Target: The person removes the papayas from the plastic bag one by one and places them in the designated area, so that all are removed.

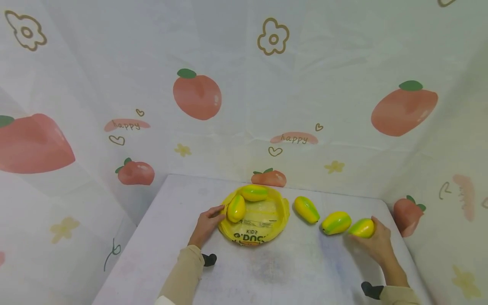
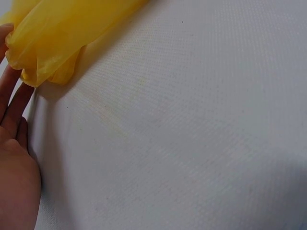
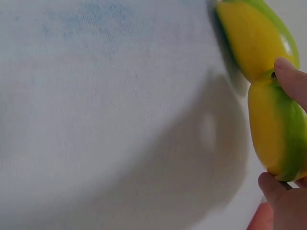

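Observation:
My left hand [image 1: 207, 225] holds the left rim of a round, shallow bowl wrapped in a yellow plastic bag [image 1: 283, 226]. Its fingers [image 2: 17, 103] go up against the crinkled plastic [image 2: 62, 38] in the left wrist view. Inside the bowl lie two yellow-and-green mangoes, one at the back [image 1: 254, 193] and one at the left [image 1: 237, 209]. At the right, my right hand [image 1: 377, 242] grips another mango [image 1: 362, 228] between thumb and fingers; the right wrist view shows this mango [image 3: 276, 129] end to end with a neighbouring mango [image 3: 252, 38].
Right of the bowl, two mangoes lie on the white table [image 1: 274, 279], one nearer the bowl [image 1: 306, 209] and one farther right [image 1: 336, 223]. A white curtain [image 1: 244, 106] printed with peaches closes off the back and sides. Dark straps [image 1: 209, 259] show at the wrists.

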`<state>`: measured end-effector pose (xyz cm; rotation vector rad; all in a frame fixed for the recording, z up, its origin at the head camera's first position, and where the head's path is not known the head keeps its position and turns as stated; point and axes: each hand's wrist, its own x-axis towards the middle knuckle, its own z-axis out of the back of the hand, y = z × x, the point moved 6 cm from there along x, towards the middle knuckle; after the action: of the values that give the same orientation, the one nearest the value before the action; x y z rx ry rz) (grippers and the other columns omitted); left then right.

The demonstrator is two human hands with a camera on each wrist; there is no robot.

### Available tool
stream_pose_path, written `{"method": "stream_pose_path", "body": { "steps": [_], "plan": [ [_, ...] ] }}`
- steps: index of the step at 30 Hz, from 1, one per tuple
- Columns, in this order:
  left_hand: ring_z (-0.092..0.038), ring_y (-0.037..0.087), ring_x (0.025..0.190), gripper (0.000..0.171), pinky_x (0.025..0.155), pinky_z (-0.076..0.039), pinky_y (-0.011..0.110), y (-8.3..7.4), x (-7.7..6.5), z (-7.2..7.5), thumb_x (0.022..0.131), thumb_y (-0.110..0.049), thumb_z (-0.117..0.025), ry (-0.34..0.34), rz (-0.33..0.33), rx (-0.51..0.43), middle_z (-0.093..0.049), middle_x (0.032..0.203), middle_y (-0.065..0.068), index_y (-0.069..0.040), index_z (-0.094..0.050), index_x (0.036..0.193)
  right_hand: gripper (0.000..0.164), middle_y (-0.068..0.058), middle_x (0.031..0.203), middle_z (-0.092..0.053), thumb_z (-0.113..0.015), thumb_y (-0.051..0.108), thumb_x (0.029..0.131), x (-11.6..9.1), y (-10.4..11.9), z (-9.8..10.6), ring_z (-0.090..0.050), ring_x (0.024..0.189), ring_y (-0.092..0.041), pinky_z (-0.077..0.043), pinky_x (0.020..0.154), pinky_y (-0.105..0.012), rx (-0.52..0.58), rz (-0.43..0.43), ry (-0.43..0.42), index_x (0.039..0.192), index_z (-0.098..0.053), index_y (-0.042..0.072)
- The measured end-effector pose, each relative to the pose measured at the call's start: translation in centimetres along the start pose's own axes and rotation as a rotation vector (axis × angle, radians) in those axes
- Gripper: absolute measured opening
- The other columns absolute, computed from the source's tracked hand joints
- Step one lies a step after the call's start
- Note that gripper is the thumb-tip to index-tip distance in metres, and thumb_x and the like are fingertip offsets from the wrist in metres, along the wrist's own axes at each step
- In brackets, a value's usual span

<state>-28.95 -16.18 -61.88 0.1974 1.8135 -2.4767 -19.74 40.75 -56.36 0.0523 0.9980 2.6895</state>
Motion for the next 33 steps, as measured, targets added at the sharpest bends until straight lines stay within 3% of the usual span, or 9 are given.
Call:
{"method": "stream_pose_path", "body": {
  "steps": [6, 22, 33],
  "plan": [
    [-0.043, 0.031, 0.149, 0.042, 0.127, -0.032, 0.05, 0.1, 0.1, -0.1, 0.094, -0.028, -0.072, 0.0, 0.012, 0.003, -0.059, 0.149, 0.006, -0.02, -0.068, 0.134, 0.117, -0.044, 0.155, -0.017, -0.082, 0.035, 0.084, 0.1, 0.0, -0.9, -0.018, 0.141, -0.059, -0.023, 0.117, -0.076, 0.007, -0.051, 0.06, 0.157, -0.005, -0.014],
    [-0.045, 0.032, 0.148, 0.041, 0.126, -0.034, 0.05, -0.3, -0.1, -0.3, 0.095, -0.024, -0.071, 0.004, -0.01, -0.004, -0.06, 0.148, 0.01, -0.015, -0.068, 0.135, 0.124, -0.042, 0.158, -0.012, -0.083, 0.041, 0.082, 0.4, -0.6, -2.4, -0.018, 0.142, -0.058, -0.023, 0.118, -0.075, 0.01, -0.097, 0.116, 0.159, 0.0, -0.01],
    [-0.045, 0.032, 0.148, 0.04, 0.126, -0.035, 0.05, -0.1, 0.0, -0.3, 0.095, -0.024, -0.071, 0.008, -0.003, 0.002, -0.06, 0.148, 0.009, -0.016, -0.068, 0.134, 0.129, -0.044, 0.157, -0.009, -0.082, 0.044, 0.082, 0.3, -0.3, -2.3, -0.012, 0.143, -0.06, -0.022, 0.117, -0.077, -0.019, -0.066, 0.152, 0.158, 0.007, -0.009]
  ]
}}
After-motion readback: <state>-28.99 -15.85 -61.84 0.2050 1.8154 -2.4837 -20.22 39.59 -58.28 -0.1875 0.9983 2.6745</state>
